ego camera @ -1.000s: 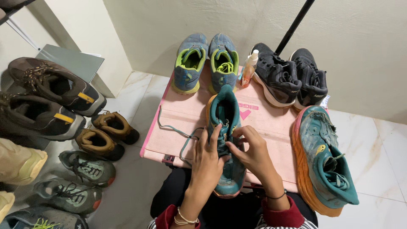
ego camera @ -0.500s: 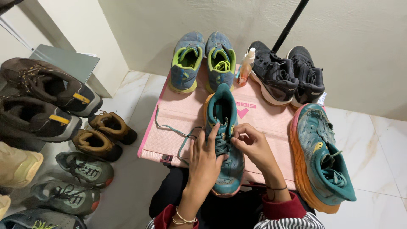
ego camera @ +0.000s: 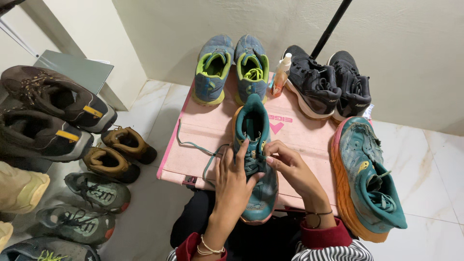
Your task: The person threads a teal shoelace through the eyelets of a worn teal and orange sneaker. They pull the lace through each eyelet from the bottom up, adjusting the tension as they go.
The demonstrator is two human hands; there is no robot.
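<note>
Centrally, teal shoe (ego camera: 255,159) on pink mat (ego camera: 203,130), long axis toward frame top; left hand (ego camera: 236,181) flat upon laces, right hand (ego camera: 290,166) pinching lace (ego camera: 203,151) at tongue; both equally near.

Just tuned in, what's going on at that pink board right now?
A person sits over a pink board with a teal shoe on it. Both hands work its lacing: the left hand presses on the laces, the right hand pinches them at the tongue. A loose lace trails left across the board. The matching shoe lies on its side to the right, unlaced ends showing.
</note>
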